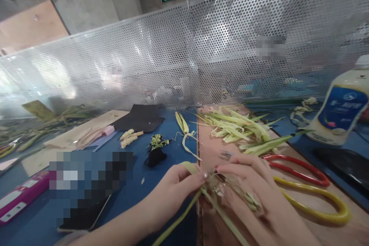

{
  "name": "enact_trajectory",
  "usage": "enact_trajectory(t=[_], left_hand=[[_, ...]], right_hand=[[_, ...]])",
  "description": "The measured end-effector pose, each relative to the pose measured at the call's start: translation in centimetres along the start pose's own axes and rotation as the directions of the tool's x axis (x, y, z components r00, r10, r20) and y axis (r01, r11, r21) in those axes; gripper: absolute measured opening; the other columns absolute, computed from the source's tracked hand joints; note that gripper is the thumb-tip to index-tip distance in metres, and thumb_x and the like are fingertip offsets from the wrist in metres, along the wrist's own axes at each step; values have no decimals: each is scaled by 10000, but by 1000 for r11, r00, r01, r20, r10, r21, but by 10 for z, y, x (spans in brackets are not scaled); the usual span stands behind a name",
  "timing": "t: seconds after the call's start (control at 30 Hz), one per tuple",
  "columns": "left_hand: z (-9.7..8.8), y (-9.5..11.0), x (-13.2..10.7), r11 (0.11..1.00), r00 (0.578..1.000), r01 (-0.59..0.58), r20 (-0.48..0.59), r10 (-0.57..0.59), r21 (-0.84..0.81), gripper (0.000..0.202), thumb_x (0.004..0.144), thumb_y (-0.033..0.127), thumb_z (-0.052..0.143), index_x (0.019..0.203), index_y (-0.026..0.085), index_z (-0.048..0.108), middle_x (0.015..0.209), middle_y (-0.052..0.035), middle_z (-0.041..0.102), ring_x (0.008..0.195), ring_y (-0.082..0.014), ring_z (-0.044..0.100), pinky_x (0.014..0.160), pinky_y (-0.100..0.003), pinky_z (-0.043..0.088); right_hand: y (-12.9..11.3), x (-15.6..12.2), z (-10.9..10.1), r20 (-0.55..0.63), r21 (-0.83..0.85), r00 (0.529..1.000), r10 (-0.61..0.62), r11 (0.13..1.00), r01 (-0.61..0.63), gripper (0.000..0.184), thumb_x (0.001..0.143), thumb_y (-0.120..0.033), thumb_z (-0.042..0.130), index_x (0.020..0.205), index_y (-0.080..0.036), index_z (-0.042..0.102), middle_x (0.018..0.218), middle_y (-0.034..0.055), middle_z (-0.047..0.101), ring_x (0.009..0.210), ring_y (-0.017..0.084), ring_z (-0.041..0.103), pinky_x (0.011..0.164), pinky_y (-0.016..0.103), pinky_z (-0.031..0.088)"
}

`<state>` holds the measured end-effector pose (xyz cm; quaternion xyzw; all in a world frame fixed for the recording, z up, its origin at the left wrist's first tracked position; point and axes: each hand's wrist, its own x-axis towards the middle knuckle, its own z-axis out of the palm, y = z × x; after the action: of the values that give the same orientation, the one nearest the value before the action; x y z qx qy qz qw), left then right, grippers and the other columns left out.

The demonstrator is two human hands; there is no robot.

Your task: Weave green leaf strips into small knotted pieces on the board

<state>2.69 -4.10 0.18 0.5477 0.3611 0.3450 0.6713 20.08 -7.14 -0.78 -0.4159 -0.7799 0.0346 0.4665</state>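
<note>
My left hand [178, 184] pinches narrow green leaf strips [220, 215] between thumb and fingers, just left of my right hand. Two long strip ends hang down toward the front. In my right hand [256, 188], the curled fingers hold a small bundle of pale, dry-looking leaf pieces [250, 200], partly hidden by the fingers. Both hands meet over the left edge of a brown board [213, 234]. Beside my right hand lie scissors with one red and one yellow handle [343, 215]; their blades are mostly covered by that hand. Behind it is a pile of cut green leaf strips [242, 127].
A perforated metal partition [161, 57] crosses the back. At right stand a blue-labelled bottle [340, 107] and a dark flat object [340, 167]. On the blue tabletop [164, 215] at left are a phone [86, 211], a purple power strip [25, 196] and a black sheet [141, 119].
</note>
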Motion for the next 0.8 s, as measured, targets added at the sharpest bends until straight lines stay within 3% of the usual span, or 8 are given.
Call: enact_trajectory(t=[0.23, 0.37, 0.8], left_hand=[[2, 1, -3, 999, 999, 25, 47, -23, -47, 198, 759, 297, 576, 676, 117, 574, 624, 1, 537, 589, -94, 485, 635, -241, 376], [1, 1, -3, 999, 994, -11, 108, 16, -40, 185, 755, 266, 584, 657, 110, 578, 626, -3, 542, 589, -90, 498, 618, -228, 386], [1, 2, -4, 1000, 989, -11, 148, 11, -3, 216, 754, 306, 584, 657, 116, 552, 607, -14, 542, 567, -102, 516, 585, -232, 398]], right_hand=[[13, -2, 10, 118, 45, 990, 77, 996, -83, 107, 810, -206, 473, 786, -259, 563, 959, 50, 494, 988, 224, 476, 806, 393, 458], [13, -3, 8, 155, 98, 984, 85, 990, -101, 118, 824, -188, 438, 799, -245, 538, 954, 45, 470, 937, 187, 489, 796, 349, 464], [9, 0, 4, 126, 61, 992, 20, 998, -28, 95, 824, -171, 438, 796, -240, 497, 906, 41, 477, 925, 186, 494, 764, 325, 460]])
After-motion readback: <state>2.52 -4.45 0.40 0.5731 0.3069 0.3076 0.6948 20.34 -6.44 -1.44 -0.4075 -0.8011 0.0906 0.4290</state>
